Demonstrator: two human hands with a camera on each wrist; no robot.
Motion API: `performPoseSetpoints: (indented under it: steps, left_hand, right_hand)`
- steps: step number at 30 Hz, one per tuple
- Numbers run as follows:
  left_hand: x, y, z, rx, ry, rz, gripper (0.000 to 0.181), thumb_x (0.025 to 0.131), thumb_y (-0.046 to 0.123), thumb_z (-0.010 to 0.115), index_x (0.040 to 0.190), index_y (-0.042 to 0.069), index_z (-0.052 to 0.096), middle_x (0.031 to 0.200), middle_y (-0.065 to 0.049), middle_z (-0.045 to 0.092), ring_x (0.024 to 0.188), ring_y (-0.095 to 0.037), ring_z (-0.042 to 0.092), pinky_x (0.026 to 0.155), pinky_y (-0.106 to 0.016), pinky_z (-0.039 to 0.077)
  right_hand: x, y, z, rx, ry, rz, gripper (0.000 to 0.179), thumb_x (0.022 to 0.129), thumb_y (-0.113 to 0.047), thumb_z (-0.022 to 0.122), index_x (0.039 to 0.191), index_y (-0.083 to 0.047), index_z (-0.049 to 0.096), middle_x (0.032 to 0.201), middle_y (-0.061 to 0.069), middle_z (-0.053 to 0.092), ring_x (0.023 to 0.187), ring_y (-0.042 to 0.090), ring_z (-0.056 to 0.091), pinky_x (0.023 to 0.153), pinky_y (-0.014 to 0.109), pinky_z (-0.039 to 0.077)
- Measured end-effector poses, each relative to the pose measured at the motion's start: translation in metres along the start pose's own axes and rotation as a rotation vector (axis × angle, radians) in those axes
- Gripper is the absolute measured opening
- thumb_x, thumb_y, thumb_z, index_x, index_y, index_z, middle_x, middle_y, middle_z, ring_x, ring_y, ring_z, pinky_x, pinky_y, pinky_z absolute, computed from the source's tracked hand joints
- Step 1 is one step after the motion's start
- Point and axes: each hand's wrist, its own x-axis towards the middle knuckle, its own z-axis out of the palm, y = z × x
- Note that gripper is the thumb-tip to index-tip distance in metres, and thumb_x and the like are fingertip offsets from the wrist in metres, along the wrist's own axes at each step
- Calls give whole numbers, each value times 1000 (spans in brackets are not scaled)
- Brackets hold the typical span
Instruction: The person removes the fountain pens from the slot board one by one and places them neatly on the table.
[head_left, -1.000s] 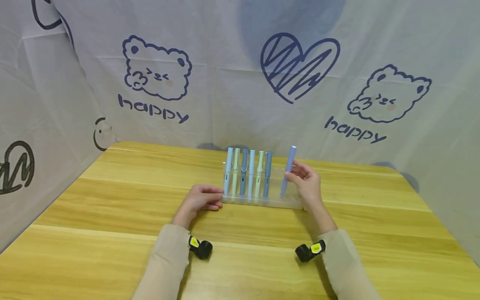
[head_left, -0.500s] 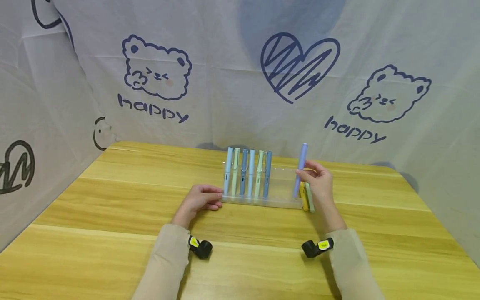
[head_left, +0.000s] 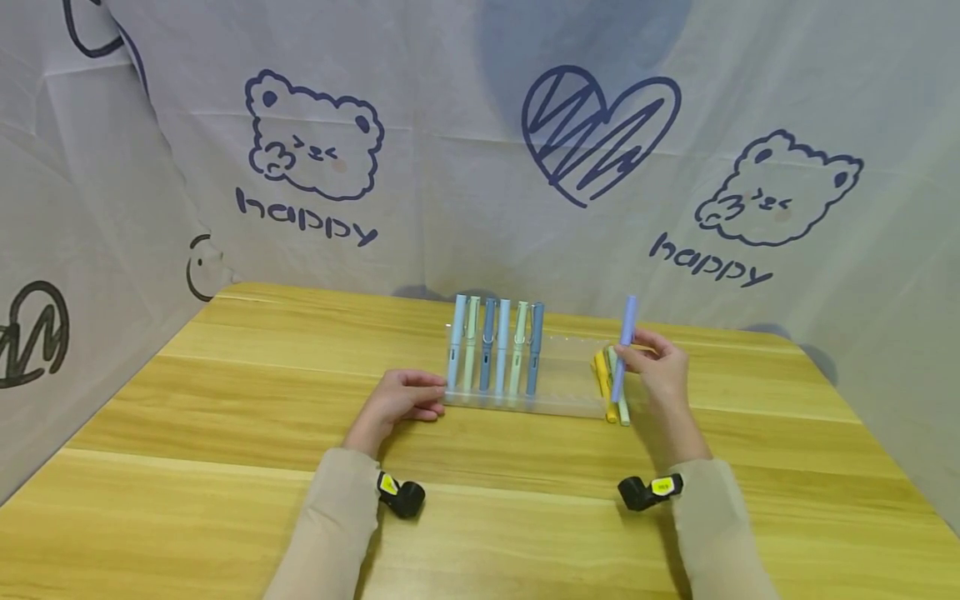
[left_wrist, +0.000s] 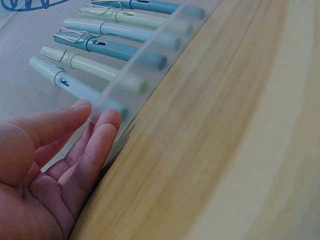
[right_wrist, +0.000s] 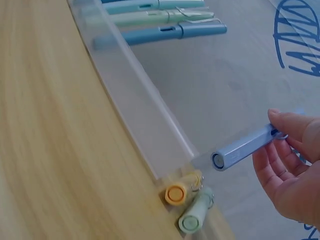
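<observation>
A clear plastic pen stand (head_left: 562,406) holds several upright pens in its left part: light blue (head_left: 456,342), pale green (head_left: 471,343) and dark blue (head_left: 487,343), then the same colours again. My left hand (head_left: 405,395) pinches the stand's left front corner between thumb and fingers; the light blue end pen (left_wrist: 85,91) is beside it. My right hand (head_left: 657,367) pinches a purple pen (head_left: 628,321) by its middle, slightly tilted, past the stand's right end. Just below that pen, a yellow pen (right_wrist: 177,193) and a pale green pen (right_wrist: 196,214) lie at the stand's right end.
Under the stand is a wood-grain table (head_left: 510,517). Behind it hangs a pale cloth (head_left: 450,167) printed with bears, a heart and lettering. Each sleeve carries a small black wrist camera (head_left: 405,498).
My right hand has carried the purple pen rightward, from in front of the stand to beyond its right end, uncovering the yellow and green pens. My left hand has stayed in place.
</observation>
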Motion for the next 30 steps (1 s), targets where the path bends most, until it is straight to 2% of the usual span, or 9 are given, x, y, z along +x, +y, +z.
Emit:
performPoseSetpoints:
  steps: [3,7,13,16,23,27,30]
  left_hand:
    - [0,0,0,1,1,1,26,85,-3,56,108,-15,54,72,-11,64,57,-13,61,55,-24,54]
    - [0,0,0,0,3,2,26,85,-3,56,108,-15,54,72,-11,64,57,-13,61,55,-24,54]
    - [0,0,1,2,7,-3,25,85,-4,56,108,-15,54,71,-11,63,57,-13,61,55,-24,54]
    - [1,0,1,4,7,-6,25,85,-3,56,108,-15,55,71,-9,63,57,-13,61,54,-23,54]
    - [1,0,1,4,6,-10,25,85,-3,56,107,-14,55,70,-9,63,57,-13,61,54,-23,54]
    - [1,0,0,4,7,-9,25,85,-3,56,107,-14,55,70,-9,63,58,-13,61,54,-23,54]
    - [1,0,0,2,7,-11,25,85,-3,56,107,-14,55,70,-9,63,57,-13,61,54,-23,54]
  right_hand:
    - [15,21,-11,12,3,13,34,69,-10,77,100,-5,64,87,-1,59,71,8,58,60,20,54]
    - [32,42,-22,-35,11,7,41,69,-11,78,105,-3,62,90,2,58,72,10,58,60,21,54]
    - [38,55,-28,-202,83,30,44,73,-10,75,113,-4,58,92,2,55,75,11,55,52,15,51]
    - [31,48,-29,-263,73,55,45,75,-11,73,116,-3,56,92,1,55,75,10,54,50,12,49]
    - [6,13,-25,-299,40,134,43,76,-2,69,116,3,54,88,2,54,67,5,53,55,18,52]
    - [2,8,-23,-371,18,187,40,78,-2,67,116,3,55,93,7,55,67,6,51,53,15,49]
    - [2,11,-23,-405,-5,197,40,78,-3,67,116,5,54,95,10,54,70,8,49,52,14,47]
